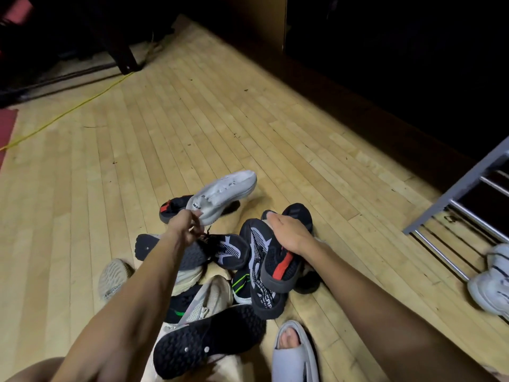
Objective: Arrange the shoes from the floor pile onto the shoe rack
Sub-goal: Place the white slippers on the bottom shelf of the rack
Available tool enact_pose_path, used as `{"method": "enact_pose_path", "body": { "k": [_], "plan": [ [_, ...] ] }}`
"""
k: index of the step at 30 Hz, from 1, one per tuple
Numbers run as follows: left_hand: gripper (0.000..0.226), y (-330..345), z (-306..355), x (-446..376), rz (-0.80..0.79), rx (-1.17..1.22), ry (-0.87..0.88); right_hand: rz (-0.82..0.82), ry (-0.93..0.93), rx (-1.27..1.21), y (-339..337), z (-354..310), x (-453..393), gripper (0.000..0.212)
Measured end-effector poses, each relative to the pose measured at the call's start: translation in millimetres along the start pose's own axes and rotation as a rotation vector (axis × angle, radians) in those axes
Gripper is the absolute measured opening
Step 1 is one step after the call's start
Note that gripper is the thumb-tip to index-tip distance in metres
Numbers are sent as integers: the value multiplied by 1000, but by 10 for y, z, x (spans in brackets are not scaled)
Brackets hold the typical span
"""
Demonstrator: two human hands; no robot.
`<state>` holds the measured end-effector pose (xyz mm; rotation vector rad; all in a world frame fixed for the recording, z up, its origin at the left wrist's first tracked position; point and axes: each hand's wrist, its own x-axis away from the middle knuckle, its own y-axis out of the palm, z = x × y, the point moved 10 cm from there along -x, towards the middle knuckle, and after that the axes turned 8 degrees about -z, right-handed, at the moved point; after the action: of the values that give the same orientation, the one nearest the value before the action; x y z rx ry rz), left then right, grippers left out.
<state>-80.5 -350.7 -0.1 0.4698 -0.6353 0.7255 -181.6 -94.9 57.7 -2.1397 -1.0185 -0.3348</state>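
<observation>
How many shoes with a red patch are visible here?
2: one under the right hand atop the pile; the other at the far side, behind the white shoe the left hand holds. More may be buried.

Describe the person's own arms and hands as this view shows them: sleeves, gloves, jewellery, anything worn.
Both forearms are bare; no sleeve shows anywhere along them in this view. The left hand and the right hand wear no gloves, and no watch, bracelet or ring shows on the visible sides. The only thing seen worn is a grey open-toed slide on one foot.
</observation>
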Motion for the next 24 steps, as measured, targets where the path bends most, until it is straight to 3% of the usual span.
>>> {"method": "enact_pose_path", "body": {
  "k": [7, 10, 13, 18, 24],
  "plan": [
    [13, 1213, -39, 754, -308, 161, 36, 127, -26, -190, -329, -161, 413, 61],
    [10, 1619, -193, 1125, -369, 131, 52, 211, -52, -317, -486, -96, 634, 60],
    [11, 2004, -435, 1492, -468, 83, 32, 276, -66, -458, -655, 43, 920, 38],
    [20, 2401, -881, 1874, -547, -4, 14, 378, -33, -443, -1050, 491, 1490, 48],
    [15, 2752, -1412, 2381, -597, -125, -11, 363, 51, -507, -1216, 1081, 2086, 14]
  ]
}}
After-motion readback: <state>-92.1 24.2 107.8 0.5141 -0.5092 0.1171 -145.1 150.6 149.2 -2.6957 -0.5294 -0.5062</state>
